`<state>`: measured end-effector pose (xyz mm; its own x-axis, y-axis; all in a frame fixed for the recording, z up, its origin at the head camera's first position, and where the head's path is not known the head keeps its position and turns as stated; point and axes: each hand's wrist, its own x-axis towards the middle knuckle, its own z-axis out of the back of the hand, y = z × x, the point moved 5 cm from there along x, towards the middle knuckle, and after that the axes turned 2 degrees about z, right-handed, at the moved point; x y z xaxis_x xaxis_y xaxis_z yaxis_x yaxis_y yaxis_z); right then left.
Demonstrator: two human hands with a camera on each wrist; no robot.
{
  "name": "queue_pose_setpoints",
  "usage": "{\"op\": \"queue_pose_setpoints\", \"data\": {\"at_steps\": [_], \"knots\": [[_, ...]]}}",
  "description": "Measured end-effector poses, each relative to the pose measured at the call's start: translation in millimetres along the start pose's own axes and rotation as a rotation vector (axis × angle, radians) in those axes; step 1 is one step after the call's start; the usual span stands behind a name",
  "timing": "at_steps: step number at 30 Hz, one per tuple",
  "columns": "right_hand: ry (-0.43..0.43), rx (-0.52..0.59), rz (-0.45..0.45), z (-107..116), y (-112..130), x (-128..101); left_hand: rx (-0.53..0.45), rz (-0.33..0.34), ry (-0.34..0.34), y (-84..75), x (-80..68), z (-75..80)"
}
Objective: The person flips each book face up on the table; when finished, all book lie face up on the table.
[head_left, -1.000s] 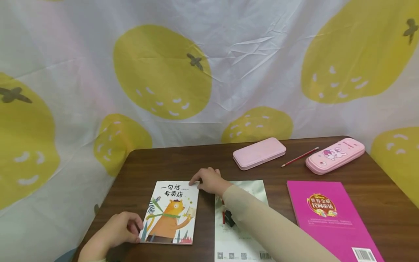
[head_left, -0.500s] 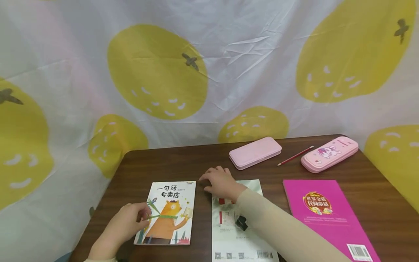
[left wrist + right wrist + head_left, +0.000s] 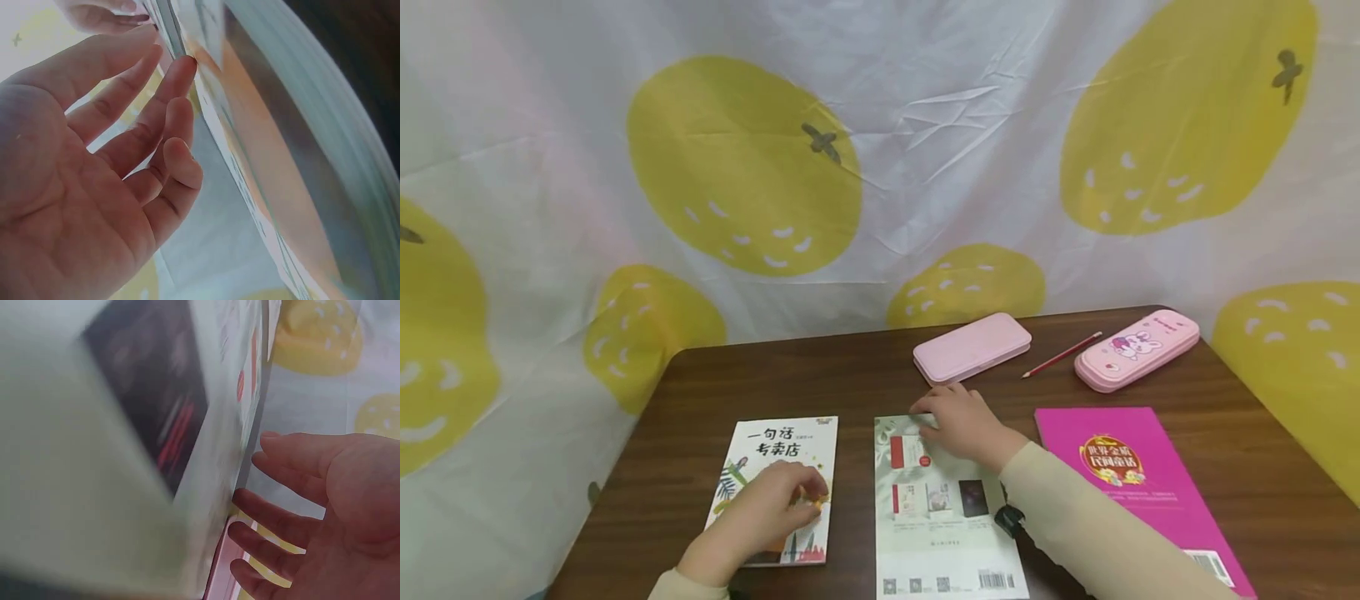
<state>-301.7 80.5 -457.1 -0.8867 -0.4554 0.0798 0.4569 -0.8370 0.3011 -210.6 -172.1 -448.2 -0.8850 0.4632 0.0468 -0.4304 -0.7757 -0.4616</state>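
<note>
The counter [image 3: 760, 375] is a dark brown wood-grain top with rounded far corners. Three books lie flat in a row across it, well apart from left to right: a white paperback with black lettering and a colourful illustrated cover [image 3: 782, 443], a pale green-white paperback with small printed pictures and a barcode [image 3: 936, 533], and a bright magenta book with a round red-brown emblem [image 3: 1120, 479]. Behind them, near the far edge, rest a plain pale-pink rounded case [image 3: 972, 347], a slim red sharpened pencil [image 3: 1062, 355] and a pink rounded case printed with a rabbit [image 3: 1137, 350], the pencil lying slantwise between the two cases.
</note>
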Motion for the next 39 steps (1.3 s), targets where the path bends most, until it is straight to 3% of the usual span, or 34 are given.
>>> {"op": "queue_pose_setpoints", "data": {"at_steps": [6, 13, 28, 35, 39], "knots": [[-0.014, -0.028, -0.006, 6, -16, -13, 0.055, -0.034, 0.017, -18.8, 4.4, -10.3], [-0.027, -0.064, -0.003, 17, -35, -27, 0.021, -0.051, 0.128, -35.4, 9.9, -26.0], [-0.009, 0.032, 0.082, 27, -64, -45, 0.077, -0.089, 0.234, -59.4, 0.9, -44.3], [0.02, 0.079, 0.185, 27, -66, -42, 0.158, -0.039, 0.231, -63.1, -2.6, -49.4], [0.025, 0.086, 0.199, 26, -67, -40, 0.194, -0.006, 0.239, -65.4, -4.3, -51.5]]}}
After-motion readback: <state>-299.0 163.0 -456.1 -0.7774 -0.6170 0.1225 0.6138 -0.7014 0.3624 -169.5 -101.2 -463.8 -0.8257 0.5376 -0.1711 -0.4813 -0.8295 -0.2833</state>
